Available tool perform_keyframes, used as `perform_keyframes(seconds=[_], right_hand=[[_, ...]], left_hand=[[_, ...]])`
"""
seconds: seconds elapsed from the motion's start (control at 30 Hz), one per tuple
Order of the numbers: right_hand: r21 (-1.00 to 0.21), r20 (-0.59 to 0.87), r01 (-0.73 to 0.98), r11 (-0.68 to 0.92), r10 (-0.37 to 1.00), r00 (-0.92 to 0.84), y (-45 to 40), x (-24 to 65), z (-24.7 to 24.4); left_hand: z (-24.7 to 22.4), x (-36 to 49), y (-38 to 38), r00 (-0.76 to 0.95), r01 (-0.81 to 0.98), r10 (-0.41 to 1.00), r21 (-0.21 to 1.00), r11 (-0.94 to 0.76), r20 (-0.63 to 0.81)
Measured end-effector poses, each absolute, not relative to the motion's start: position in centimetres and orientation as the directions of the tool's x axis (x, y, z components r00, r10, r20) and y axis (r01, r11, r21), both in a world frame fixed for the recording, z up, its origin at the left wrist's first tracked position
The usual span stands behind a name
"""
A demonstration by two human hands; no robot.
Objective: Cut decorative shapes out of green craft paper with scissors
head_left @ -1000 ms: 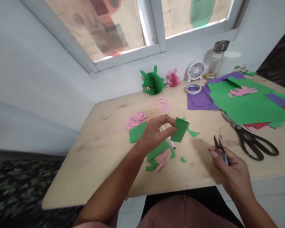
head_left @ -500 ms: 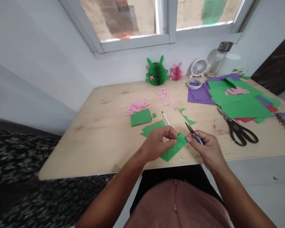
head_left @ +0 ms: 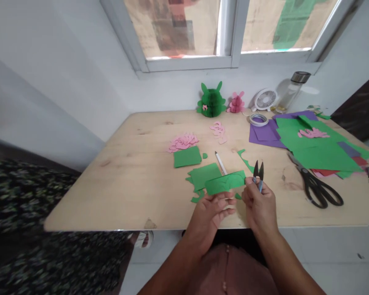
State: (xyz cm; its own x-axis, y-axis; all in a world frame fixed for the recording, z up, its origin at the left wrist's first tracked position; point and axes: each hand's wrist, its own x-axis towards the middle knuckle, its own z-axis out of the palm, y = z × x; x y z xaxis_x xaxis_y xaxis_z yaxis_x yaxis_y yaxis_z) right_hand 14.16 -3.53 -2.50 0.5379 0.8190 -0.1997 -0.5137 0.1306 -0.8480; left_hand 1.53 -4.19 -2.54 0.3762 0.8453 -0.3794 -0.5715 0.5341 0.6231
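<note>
A strip of green paper (head_left: pixel 217 186) with curved pencil lines is held tilted over the table. My left hand (head_left: pixel 210 211) is at its lower edge, fingers partly curled; the exact grip is partly hidden. In my right hand (head_left: pixel 263 205) are small thread snips (head_left: pixel 258 172) with dark blades pointing up and apart. That hand's thumb and fingertip also meet the strip's right end. Behind the strip lie a white pen (head_left: pixel 220 162), a curved green offcut (head_left: pixel 245 160) and a larger green piece (head_left: pixel 206 174).
Pink paper cutouts (head_left: pixel 183 142) and a green rectangle (head_left: pixel 187 157) lie left of centre. Black-handled scissors (head_left: pixel 315 182) rest at right before stacked green sheets (head_left: pixel 329 155). A tape roll (head_left: pixel 258 120), fan (head_left: pixel 265 99), bottle (head_left: pixel 290 96) and green paper figure (head_left: pixel 211 100) stand farther back.
The green paper has been raised and turned so it lies more sideways. My left hand has shifted below it, and the snips now point upward with blades spread. The view has shifted slightly.
</note>
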Motion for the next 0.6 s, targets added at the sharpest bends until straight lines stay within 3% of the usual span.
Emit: perform_keyframes(seconds=[0.07, 0.2, 0.3, 0.6], right_hand=[[-0.833, -0.206, -0.536, 0.136, 0.824, 0.528, -3.4, 13.6, -2.4], [-0.819, -0.203, -0.555, 0.148, 0.828, 0.522, -3.1, 12.7, -2.4], [-0.827, -0.205, -0.546, 0.135, 0.831, 0.516, -2.9, 12.3, -2.5], [-0.911, -0.2, -0.413, -0.014, 0.89, 0.409, -4.0, 13.3, -2.9]], left_hand=[[-2.6, 2.6, -4.1, 0.344, -0.617, 0.862, 0.603, 0.506, -0.372], [-2.4, 4.3, -3.0, 0.12, -0.565, 0.946, 0.762, 0.315, -0.301], [-2.1, 4.7, -1.9, -0.004, -0.567, 0.959, 0.791, 0.232, -0.284], [-1.0, 3.9, 0.1, 0.033, -0.647, 0.926, 0.698, 0.306, -0.375]])
